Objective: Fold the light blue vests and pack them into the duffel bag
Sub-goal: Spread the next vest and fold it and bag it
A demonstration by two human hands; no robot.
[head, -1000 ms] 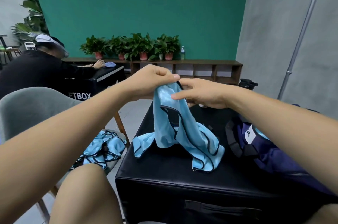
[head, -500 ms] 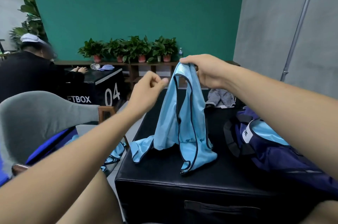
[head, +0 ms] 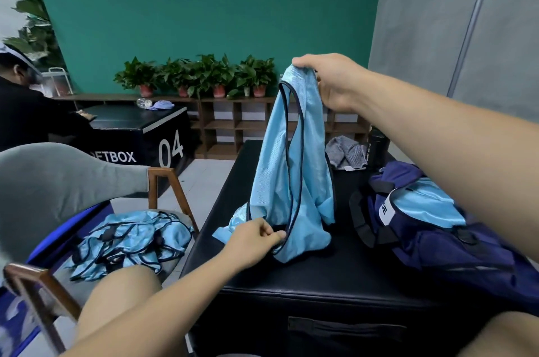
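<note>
A light blue vest with dark trim hangs over the black padded box. My right hand grips its top, held high, while its lower end rests on the box. My left hand pinches the vest's lower dark-trimmed edge near the box top. To the right lies the navy duffel bag, open, with light blue fabric showing inside. A pile of more light blue vests lies on the grey chair seat at my left.
The grey chair with wooden frame stands left of the box. A striped grey cloth and a dark bottle sit at the box's far end. Another person sits at a black box marked 04. Potted plants line a shelf.
My right hand has raised the vest's top higher. My left hand has let go at the top and dropped down to pinch the vest's lower edge.
</note>
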